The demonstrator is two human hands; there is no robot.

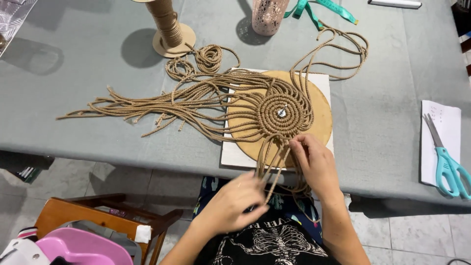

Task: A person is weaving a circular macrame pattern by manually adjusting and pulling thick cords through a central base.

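- The left hand (234, 202), low in the frame's centre, is closing its fingers around hanging jute cords (269, 162).
- The right hand (314, 164) is pinching a strand at the coiled rope mat (282, 114), which is sitting on the round board (321, 118), centre frame.
- Teal scissors (449, 164) are lying at right.

A flat spiral coil of tan jute cord (280, 112) lies on a round wooden board (321, 122), pinned at its centre. Many loose cord strands (147, 105) fan out leftward across the grey counter (382, 98), and a few loop up to the right. Several strands hang over the counter's near edge, pulled taut together.
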